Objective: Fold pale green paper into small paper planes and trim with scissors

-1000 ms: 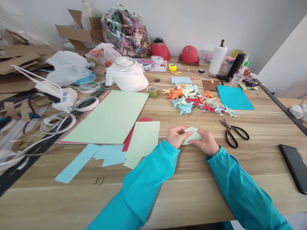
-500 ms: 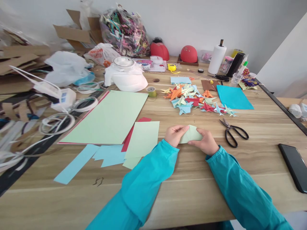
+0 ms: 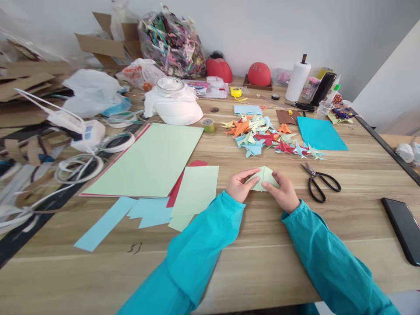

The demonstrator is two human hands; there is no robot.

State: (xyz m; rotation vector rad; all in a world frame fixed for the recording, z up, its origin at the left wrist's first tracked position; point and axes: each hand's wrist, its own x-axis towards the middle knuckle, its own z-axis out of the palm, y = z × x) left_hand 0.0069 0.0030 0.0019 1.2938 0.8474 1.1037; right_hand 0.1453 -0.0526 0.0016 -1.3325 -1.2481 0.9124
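A: Ok, so what've we got in our hands rn?

B: Just the folded green paper (image 3: 267,176), left of the scissors (image 3: 322,180) (our landmark). Our left hand (image 3: 240,185) pinches the side farther from the scissors, our right hand (image 3: 284,191) pinches the side nearer them, thumbs on top. Can't tell if the paper touches the table (image 3: 256,262) tho.

A: K. What could go wrong?

B: Imo #1 is a skewed fold. There's a line down the middle btwn our thumbs, so if one presses harder, the halves prob won't match. Also, if we yank our hands apart w/o easing off, it could rip along that line.

A: And the scissors?

B: Our right hand's near the handles, so a careless swing could bump 'em. Blades look a bit apart, tips aimed away from us, and the folded paper figures (image 3: 266,134) lie beyond. A hard shove might nick a few.

A: Left arm ok?

B: Kinda. Our left sleeve (image 3: 206,236), well left of the scissors, overlaps a corner of the loose green sheet (image 3: 198,186) in view. If they're touching (can't tell), pulling back might drag it.
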